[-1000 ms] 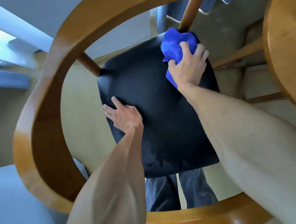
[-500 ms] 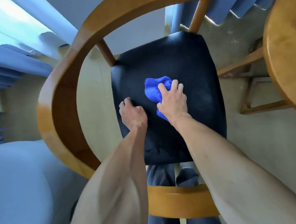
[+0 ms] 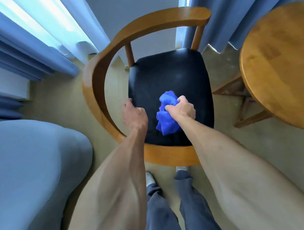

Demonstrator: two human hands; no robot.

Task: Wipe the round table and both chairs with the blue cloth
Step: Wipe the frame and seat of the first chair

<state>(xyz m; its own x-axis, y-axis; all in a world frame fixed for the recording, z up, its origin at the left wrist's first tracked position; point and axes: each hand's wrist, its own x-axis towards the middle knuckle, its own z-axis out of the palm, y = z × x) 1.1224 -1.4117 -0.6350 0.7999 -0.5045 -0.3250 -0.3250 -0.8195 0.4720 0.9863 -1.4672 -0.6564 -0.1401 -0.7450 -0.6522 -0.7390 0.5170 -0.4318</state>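
Step in hand: wiping the chair seat. The right hand clenched the bunched cloth near the seat's front edge; the left hand curled over its left edge. Next likely: armrest, then worktop

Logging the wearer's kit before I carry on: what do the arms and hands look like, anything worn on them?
Both forearms are bare, with no sleeves showing. The left hand and right hand wear no gloves, and no watch, ring or band is visible. Lower down, blue-grey trousers show.
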